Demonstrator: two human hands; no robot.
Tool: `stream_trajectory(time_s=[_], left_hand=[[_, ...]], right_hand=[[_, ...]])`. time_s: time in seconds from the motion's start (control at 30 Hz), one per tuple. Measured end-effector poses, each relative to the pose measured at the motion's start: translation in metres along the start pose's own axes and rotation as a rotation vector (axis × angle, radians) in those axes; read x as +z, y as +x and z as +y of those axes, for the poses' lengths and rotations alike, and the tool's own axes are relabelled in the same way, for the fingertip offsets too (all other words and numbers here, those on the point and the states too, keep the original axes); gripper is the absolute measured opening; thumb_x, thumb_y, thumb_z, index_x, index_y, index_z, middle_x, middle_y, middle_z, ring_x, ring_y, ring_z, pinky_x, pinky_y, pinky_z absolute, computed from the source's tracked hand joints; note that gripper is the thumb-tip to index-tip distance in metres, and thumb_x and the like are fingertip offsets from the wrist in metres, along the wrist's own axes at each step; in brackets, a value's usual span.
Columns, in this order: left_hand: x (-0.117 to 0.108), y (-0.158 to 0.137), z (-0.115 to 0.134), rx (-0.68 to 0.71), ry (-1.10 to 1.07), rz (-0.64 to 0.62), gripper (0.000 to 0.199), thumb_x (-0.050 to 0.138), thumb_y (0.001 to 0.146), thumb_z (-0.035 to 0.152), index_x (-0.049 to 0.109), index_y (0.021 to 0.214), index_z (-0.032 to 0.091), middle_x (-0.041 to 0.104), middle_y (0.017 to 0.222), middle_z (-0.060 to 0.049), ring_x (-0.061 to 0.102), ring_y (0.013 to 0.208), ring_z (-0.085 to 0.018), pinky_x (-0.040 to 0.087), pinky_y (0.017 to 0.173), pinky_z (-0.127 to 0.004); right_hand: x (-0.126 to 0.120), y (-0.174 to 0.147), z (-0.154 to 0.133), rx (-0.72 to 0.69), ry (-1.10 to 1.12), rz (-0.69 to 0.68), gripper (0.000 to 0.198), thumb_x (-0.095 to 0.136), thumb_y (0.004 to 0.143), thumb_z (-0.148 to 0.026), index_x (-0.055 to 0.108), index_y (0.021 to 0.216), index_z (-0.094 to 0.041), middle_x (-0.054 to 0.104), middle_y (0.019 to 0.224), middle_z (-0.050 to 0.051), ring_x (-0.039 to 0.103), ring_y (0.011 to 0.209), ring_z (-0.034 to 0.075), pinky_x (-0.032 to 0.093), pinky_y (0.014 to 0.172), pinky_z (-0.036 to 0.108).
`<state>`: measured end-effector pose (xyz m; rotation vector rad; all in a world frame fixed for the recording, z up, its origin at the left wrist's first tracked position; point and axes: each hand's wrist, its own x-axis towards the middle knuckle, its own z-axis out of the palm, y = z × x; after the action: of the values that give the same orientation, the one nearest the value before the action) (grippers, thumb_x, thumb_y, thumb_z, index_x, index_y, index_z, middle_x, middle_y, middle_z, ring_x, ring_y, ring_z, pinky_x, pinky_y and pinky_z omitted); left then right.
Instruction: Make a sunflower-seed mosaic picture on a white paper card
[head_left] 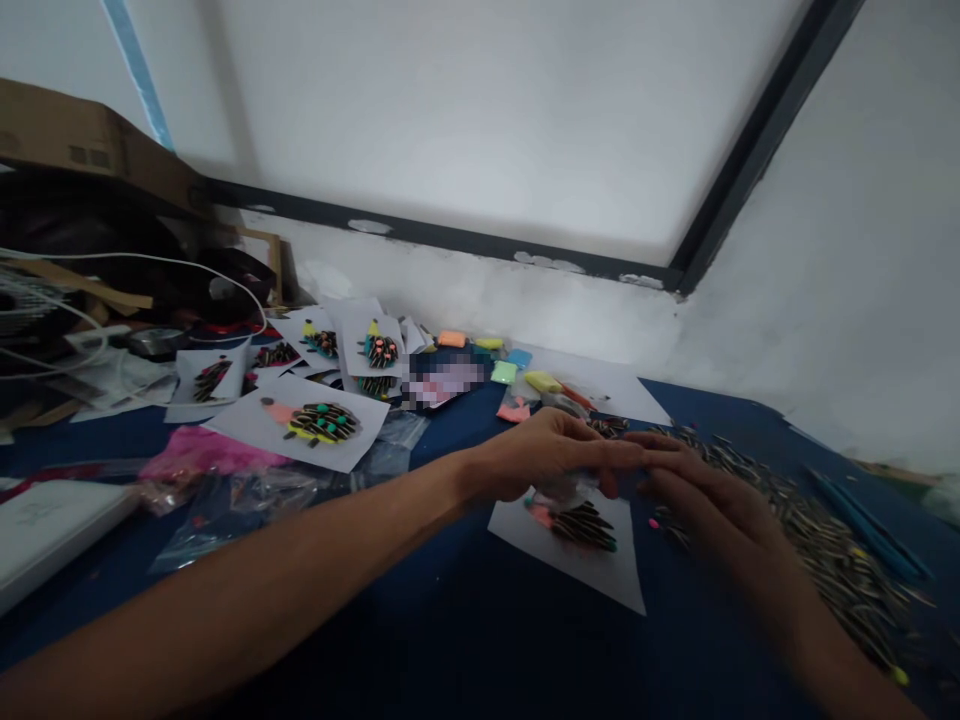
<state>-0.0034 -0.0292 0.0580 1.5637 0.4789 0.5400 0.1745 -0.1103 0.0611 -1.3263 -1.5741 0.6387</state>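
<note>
My left hand reaches over a white paper card, its fingers bent together. A clear, crumpled-looking plastic thing shows just under it; I cannot tell whether the fingers grip it. My right hand, smeared by motion, comes in from the right, and its fingertips meet those of my left hand. Anything between them is too small or hidden to name. The card bears a hedgehog figure with a pinkish clay head and striped sunflower seeds as spines, one tipped green.
Loose sunflower seeds spread along the right, beside a blue pouch-like item. Several finished hedgehog cards lie at the left. Coloured clay packets sit near the wall. A white box and plastic bags are at the left.
</note>
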Motion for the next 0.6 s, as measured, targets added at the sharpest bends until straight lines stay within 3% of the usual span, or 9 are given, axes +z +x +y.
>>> stream_trajectory(time_s=[0.1,0.17,0.27,0.4,0.5,0.6], left_hand=[[-0.004,0.0,-0.003,0.081,-0.035,0.011,0.04,0.067,0.075,0.052,0.067,0.072,0.012,0.06,0.071,-0.004,0.048,0.064,-0.009,0.037,0.057,-0.022],[-0.007,0.0,-0.004,0.115,-0.091,-0.002,0.036,0.068,0.076,0.047,0.068,0.074,0.012,0.061,0.074,-0.004,0.052,0.069,-0.01,0.041,0.063,-0.023],[-0.008,0.0,-0.003,0.137,-0.129,-0.045,0.032,0.067,0.078,0.043,0.067,0.074,0.012,0.062,0.079,-0.004,0.055,0.076,-0.01,0.043,0.071,-0.024],[-0.005,-0.002,0.002,0.042,-0.024,-0.022,0.033,0.063,0.081,0.046,0.066,0.077,0.013,0.059,0.076,-0.003,0.05,0.065,-0.007,0.041,0.061,-0.021],[-0.004,-0.002,0.003,0.018,-0.006,-0.048,0.033,0.06,0.082,0.048,0.062,0.081,0.014,0.056,0.074,0.0,0.045,0.059,-0.006,0.037,0.055,-0.02],[-0.004,-0.001,0.0,0.087,-0.036,-0.07,0.039,0.055,0.085,0.051,0.056,0.072,0.015,0.05,0.067,0.002,0.04,0.055,-0.006,0.033,0.052,-0.021]], right_hand=[[0.004,-0.002,-0.005,-0.161,-0.178,0.022,0.021,0.058,0.081,-0.039,0.074,0.091,-0.032,0.061,0.118,0.006,0.053,0.115,0.028,0.049,0.088,0.042],[0.005,-0.003,-0.005,-0.175,-0.205,0.026,0.022,0.058,0.081,-0.037,0.074,0.095,-0.032,0.06,0.121,0.006,0.052,0.116,0.029,0.048,0.09,0.045],[0.004,-0.002,-0.001,-0.029,-0.023,-0.028,0.025,0.06,0.079,-0.037,0.073,0.1,-0.031,0.062,0.123,0.006,0.054,0.115,0.029,0.048,0.09,0.044],[0.002,-0.002,0.007,0.193,0.266,-0.04,0.024,0.064,0.076,-0.037,0.074,0.095,-0.026,0.07,0.108,0.007,0.063,0.101,0.028,0.05,0.087,0.042],[0.0,-0.002,0.008,0.25,0.347,-0.027,0.022,0.067,0.075,-0.037,0.073,0.092,-0.025,0.072,0.097,0.007,0.065,0.096,0.026,0.052,0.083,0.036],[-0.001,-0.002,0.004,0.259,0.315,0.027,0.021,0.068,0.075,-0.039,0.071,0.089,-0.024,0.071,0.092,0.007,0.066,0.086,0.023,0.054,0.069,0.03]])
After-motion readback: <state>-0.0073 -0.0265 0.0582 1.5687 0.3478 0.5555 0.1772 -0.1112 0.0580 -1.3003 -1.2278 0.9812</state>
